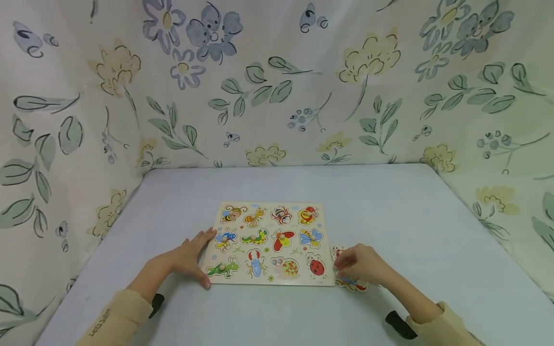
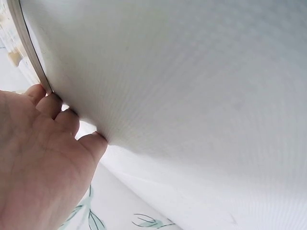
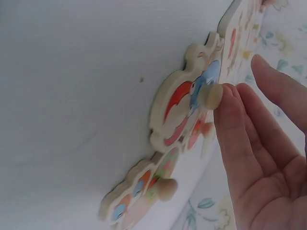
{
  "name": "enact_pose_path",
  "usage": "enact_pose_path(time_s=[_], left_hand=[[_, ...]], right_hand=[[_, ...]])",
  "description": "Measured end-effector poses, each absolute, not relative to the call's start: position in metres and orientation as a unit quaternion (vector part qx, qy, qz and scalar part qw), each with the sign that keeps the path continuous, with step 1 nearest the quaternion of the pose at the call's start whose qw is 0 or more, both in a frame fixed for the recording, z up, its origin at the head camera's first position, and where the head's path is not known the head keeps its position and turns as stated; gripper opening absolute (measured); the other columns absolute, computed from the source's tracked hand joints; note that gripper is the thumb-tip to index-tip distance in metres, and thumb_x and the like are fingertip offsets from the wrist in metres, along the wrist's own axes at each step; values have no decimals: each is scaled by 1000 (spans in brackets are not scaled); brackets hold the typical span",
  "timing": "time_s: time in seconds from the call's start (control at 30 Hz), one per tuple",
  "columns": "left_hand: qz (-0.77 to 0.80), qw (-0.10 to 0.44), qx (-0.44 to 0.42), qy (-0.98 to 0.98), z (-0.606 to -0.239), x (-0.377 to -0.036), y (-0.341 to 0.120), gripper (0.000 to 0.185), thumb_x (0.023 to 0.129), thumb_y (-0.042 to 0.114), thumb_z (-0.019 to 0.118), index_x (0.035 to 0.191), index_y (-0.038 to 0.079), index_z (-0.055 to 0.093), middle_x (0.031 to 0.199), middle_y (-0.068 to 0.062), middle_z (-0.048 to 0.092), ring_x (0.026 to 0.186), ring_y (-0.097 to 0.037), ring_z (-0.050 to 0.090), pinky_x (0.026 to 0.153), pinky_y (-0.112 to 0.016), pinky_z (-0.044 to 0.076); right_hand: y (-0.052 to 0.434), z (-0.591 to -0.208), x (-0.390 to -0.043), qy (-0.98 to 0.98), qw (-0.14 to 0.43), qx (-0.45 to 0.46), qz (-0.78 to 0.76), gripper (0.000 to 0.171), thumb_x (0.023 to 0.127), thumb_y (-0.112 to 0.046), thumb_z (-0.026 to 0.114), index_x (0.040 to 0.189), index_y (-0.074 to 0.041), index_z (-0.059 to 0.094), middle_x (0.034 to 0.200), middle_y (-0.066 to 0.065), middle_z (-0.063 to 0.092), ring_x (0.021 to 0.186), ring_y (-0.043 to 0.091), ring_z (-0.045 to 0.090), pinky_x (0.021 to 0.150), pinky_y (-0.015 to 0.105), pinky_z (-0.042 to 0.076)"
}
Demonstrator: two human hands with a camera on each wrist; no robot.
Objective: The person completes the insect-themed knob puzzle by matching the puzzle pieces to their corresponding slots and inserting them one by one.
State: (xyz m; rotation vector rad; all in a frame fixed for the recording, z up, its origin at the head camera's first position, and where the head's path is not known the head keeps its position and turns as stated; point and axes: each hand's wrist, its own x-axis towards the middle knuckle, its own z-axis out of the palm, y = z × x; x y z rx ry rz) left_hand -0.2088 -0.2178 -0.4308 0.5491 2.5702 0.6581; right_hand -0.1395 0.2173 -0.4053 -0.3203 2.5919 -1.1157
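A wooden peg puzzle board (image 1: 268, 242) with colourful insect pictures lies on the table. My left hand (image 1: 188, 257) rests at its left edge, thumb by the near corner; in the left wrist view its fingers (image 2: 64, 120) touch the board's rim. My right hand (image 1: 363, 264) is over loose knobbed pieces beside the board's right edge. In the right wrist view a fingertip meets the wooden knob (image 3: 210, 97) of a blue and red beetle piece (image 3: 172, 112), while the thumb stands apart. A red piece (image 3: 194, 134) and a piece with blue-and-orange eyes (image 3: 136, 191) lie beside it.
Several small knobs show on the board's pictures. The white table (image 1: 285, 185) extends around the board. Behind and beside it hangs a flower-patterned cloth (image 1: 268, 129). Dark straps (image 1: 400, 325) show at both wrists near the beige sleeves.
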Motion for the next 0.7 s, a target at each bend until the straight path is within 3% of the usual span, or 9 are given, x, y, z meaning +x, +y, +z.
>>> enact_pose_path(time_s=[0.47,0.7], left_hand=[[237,210,201,927,-432,-209,-218,131,52,37,95,152,-1,18,158,-27,12,143,-49,8,113,-66,7],[232,206,204,928,-432,-209,-218,131,52,36,95,152,-1,19,157,-28,13,143,-50,9,112,-67,8]], right_hand=[[237,-413,-129,914,141,-36,-380,15,75,-3,80,89,-4,75,82,1,71,74,15,61,61,30,53],[240,-418,-125,910,144,-51,-386,15,74,-4,81,87,-3,74,75,-1,68,67,14,58,54,26,50]])
